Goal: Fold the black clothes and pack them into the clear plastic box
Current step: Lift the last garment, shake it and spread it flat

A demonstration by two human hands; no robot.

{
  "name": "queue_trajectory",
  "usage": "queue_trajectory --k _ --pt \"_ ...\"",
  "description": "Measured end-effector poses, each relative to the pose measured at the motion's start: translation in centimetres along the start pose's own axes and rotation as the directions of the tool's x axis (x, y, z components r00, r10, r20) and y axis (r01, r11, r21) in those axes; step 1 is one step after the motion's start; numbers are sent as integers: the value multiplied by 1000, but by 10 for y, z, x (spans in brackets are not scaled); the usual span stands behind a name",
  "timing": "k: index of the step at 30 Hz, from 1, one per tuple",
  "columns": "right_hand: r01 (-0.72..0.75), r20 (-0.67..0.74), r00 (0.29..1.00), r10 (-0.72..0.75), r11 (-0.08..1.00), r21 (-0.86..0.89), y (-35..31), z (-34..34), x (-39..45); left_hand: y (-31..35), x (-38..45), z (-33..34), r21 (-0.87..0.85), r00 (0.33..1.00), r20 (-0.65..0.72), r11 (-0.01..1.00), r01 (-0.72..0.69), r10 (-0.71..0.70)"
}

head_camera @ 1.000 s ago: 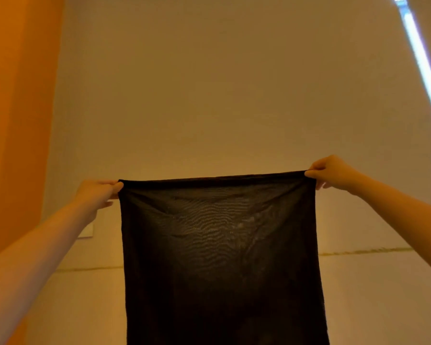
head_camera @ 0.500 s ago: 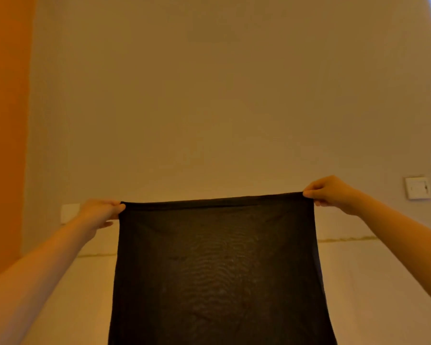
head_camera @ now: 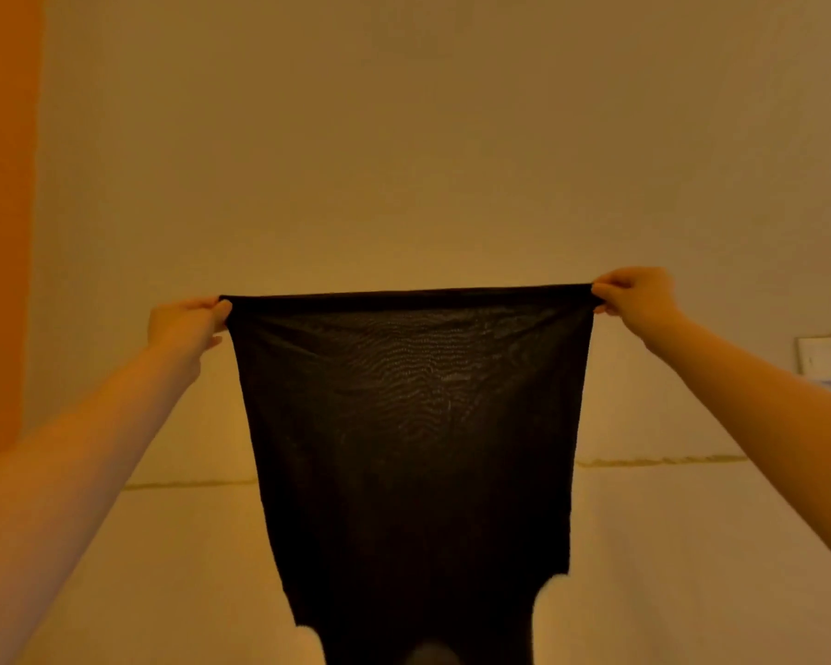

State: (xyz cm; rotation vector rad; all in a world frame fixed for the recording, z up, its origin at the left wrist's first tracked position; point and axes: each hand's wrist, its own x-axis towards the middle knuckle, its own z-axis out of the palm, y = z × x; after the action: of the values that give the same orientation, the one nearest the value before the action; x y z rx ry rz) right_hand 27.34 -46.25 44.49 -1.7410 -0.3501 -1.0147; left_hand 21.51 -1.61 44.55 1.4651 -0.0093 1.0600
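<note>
A thin, sheer black garment point(head_camera: 409, 439) hangs in the air in front of me, stretched flat by its upper hem. My left hand point(head_camera: 185, 324) pinches the hem's left corner and my right hand point(head_camera: 636, 300) pinches the right corner. The cloth narrows downward and its lower part with cut-out openings reaches the bottom edge of the view. The clear plastic box is not in view.
A pale wall fills the background, with an orange strip point(head_camera: 1, 208) at the far left. A white wall switch point(head_camera: 823, 358) sits at the right. A pale bed or padded surface point(head_camera: 668, 544) lies below, its seam crossing behind the cloth.
Both hands keep hold of the hem and have spread a little wider. The view has tilted downward, so more of the surface below and the garment's lower cut-outs show.
</note>
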Motion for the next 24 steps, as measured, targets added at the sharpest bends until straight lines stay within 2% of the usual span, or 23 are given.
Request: queue_trajectory --k 4,10,16,24 --pt "24 89 996 -19 999 -49 -12 -17 -31 4 -24 -34 -29 997 68 999 25 -23" --pt "-110 244 967 69 981 160 -13 -47 -136 -12 -131 -96 -126 980 167 983 131 -109" --pt "-210 430 889 160 975 71 4 -86 -252 -35 -253 -157 -121 970 95 965 234 -223" --pt "-273 512 833 209 961 51 -6 -116 -334 -36 -342 -208 -42 953 60 953 301 -298"
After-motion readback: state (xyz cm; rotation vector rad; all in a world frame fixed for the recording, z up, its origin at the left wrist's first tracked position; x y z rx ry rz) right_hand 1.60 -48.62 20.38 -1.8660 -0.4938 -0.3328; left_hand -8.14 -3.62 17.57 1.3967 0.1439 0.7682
